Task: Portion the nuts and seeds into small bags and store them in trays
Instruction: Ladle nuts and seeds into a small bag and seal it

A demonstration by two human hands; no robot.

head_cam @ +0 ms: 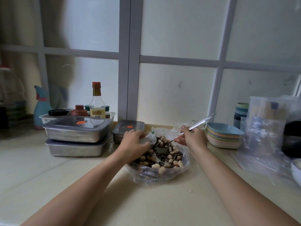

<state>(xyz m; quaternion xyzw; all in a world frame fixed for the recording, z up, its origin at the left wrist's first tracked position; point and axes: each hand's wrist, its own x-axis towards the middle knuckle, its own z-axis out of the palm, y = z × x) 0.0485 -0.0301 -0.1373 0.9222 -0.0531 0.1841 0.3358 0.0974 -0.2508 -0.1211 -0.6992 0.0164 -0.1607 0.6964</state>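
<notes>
Head view: large clear plastic bag of peanuts and striped seeds lies on the pale worktop, beside the stacked steel lidded trays.
Left hand: grasping bag's rim, open.
Right hand: grasping long metal spoon, bowl dipped in.
Technique: keep rim taut, scoop level, lift slowly.

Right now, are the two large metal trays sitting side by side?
No. The upper tray is stacked directly on the lower tray, left of the nut bag.

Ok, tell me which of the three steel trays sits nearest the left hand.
The small lidded tray just behind the left hand. The two larger trays are stacked further left.
</notes>
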